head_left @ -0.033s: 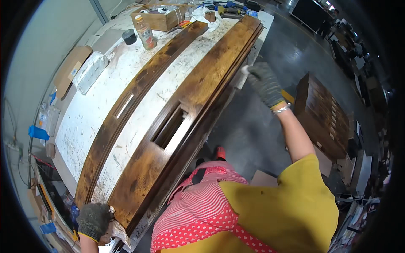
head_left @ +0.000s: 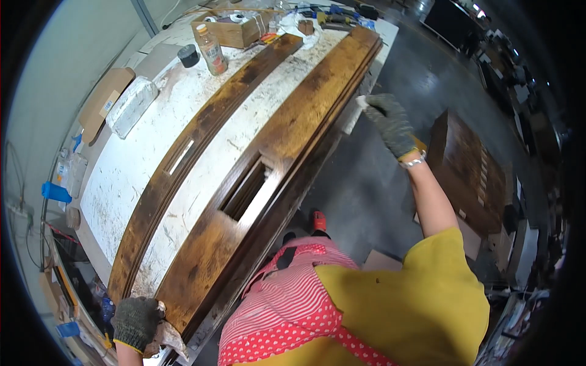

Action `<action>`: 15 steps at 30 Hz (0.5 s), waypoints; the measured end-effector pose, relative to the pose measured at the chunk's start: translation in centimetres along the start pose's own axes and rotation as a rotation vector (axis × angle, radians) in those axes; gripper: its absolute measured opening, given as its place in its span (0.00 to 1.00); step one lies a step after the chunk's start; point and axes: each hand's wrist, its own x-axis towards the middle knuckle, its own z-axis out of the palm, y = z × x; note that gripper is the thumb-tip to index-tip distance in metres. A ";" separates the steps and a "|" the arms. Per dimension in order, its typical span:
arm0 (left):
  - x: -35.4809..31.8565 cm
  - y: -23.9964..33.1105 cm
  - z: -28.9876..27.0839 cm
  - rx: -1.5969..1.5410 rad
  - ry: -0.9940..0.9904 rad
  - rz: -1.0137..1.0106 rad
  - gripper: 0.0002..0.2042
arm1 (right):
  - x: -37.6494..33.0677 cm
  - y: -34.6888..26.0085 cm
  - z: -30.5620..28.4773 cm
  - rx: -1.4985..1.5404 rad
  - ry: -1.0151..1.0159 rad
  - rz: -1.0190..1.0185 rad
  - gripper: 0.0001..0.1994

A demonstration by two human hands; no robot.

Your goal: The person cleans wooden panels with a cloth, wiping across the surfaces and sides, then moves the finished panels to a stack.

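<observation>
A long brown wooden board (head_left: 305,125) with a rectangular cut-out lies along the near edge of the white worktable (head_left: 122,201). Several layers show at its side, like a stack. At its near left end my left hand (head_left: 135,322), in a dark grey knit glove, is closed on a crumpled, stained rag (head_left: 170,337). Out past the table edge, over the floor, my right hand (head_left: 390,124) wears the same kind of glove. Its fingers pinch a small white wad (head_left: 361,102), whose kind I cannot make out. A second, narrower slotted board (head_left: 201,125) lies farther in.
On the table stand a drink bottle (head_left: 212,52), a black tape roll (head_left: 188,56), a wooden box (head_left: 235,32) and a white wrapped block (head_left: 132,107). Tools (head_left: 336,18) lie at the far end. A brown wooden cabinet (head_left: 467,174) stands on the floor at right.
My right hand has shifted slightly to the right, along with the small white wad. My left hand stays on the rag at the board's end. The boards have not moved.
</observation>
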 end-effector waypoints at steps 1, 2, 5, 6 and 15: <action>-0.4 0.2 0.0 0.014 -0.001 0.005 0.11 | 0.2 0.8 0.3 0.140 0.033 0.054 0.11; -1.1 0.5 0.0 0.028 -0.007 0.003 0.10 | 0.6 1.5 0.5 0.164 0.013 0.050 0.11; -2.4 1.1 2.1 0.002 0.118 -0.126 0.09 | 4.9 -3.2 -0.2 1.038 -0.198 0.484 0.17; -2.3 1.8 1.7 -0.054 0.177 -0.151 0.08 | 6.0 -3.8 0.0 1.261 -0.284 0.530 0.19; -1.2 17.6 -0.2 -0.517 0.640 -0.513 0.20 | 14.3 -18.1 8.9 0.795 -1.210 -0.323 0.18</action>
